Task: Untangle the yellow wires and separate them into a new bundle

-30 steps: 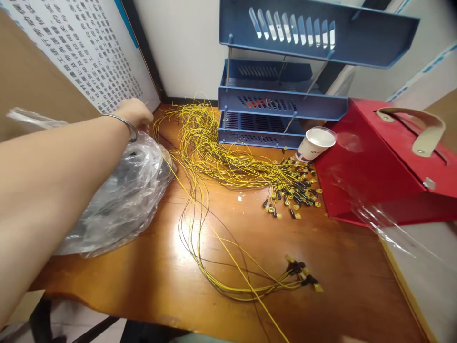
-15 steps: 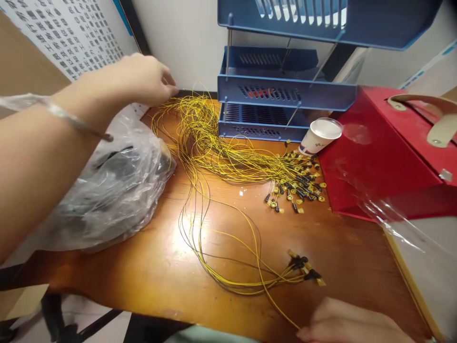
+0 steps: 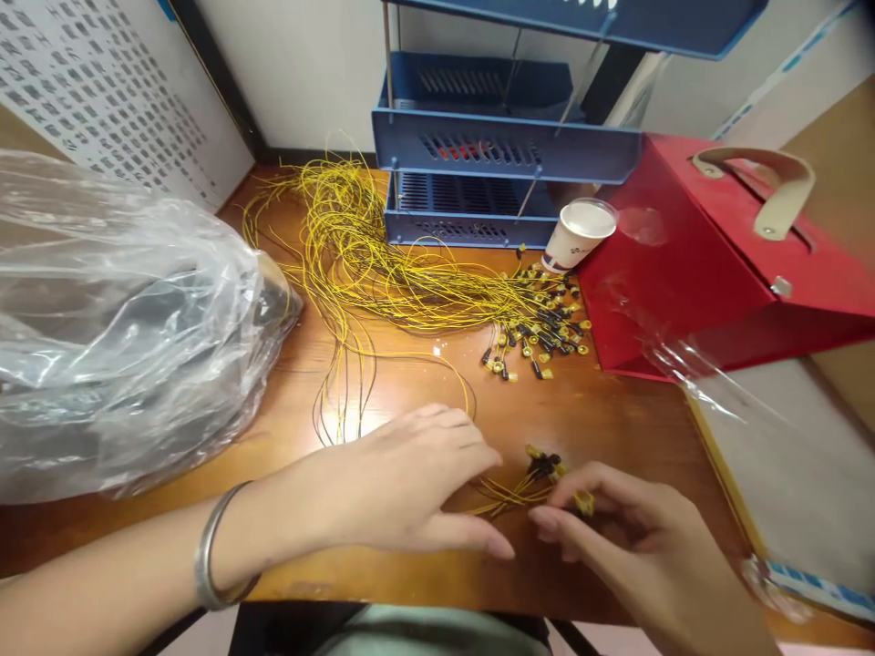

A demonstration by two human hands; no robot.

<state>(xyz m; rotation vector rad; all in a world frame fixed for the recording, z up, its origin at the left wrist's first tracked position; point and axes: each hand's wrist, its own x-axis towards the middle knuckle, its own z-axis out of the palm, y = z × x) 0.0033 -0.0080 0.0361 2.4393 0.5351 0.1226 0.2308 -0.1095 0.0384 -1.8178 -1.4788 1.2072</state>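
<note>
Because the few yellow and dark wires [image 3: 502, 497] near the hands appear to be joined to one large tangle [image 3: 342, 219], a sharp pull on them could be passed along to the whole heap. The left hand [image 3: 416, 478] is held over their middle stretch with its grip spread, thumb well away from forefinger; whether any wire is touched beneath cannot be told. At the right hand [image 3: 643, 538], thumb and forefinger are brought close together beside a small cluster of black and yellow ends [image 3: 545, 463], which is laid on the counter [image 3: 656, 410] apart from the main pile of ends [image 3: 547, 328]; whether anything is pinched in that grip is hidden by the fingers. Should that pile be dragged, the paper cup [image 3: 581, 237] just behind it could be tipped, and the two groups of ends could be mixed. A loose loop could also be caught by the metal bracelet [image 3: 209, 556], or be snagged under the clear plastic bag [image 3: 137, 364], which is set right beside the tangle.
</note>
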